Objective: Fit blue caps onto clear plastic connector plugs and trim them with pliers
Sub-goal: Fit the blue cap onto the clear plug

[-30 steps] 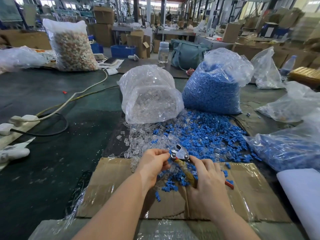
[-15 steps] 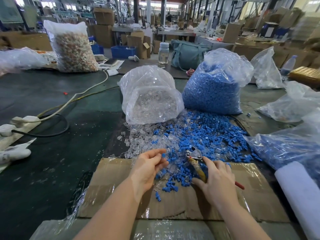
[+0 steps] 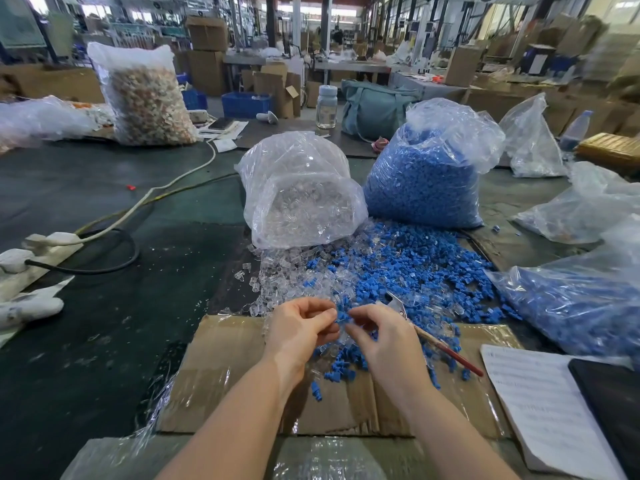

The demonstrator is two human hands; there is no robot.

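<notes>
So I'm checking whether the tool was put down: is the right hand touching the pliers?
Apart. The head view shows the pliers lying on the pile, with blue caps visible between them and the right hand.

Bright even daylight from far windows, soft shadows, glare on plastic bags (image 3: 304, 188), wide-angle bending and blur at edges.

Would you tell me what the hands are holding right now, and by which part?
The left hand pinches a blue cap by its left side at the fingertips; the right hand meets it there. The pliers lie under the right hand, apparently ungripped.
</notes>
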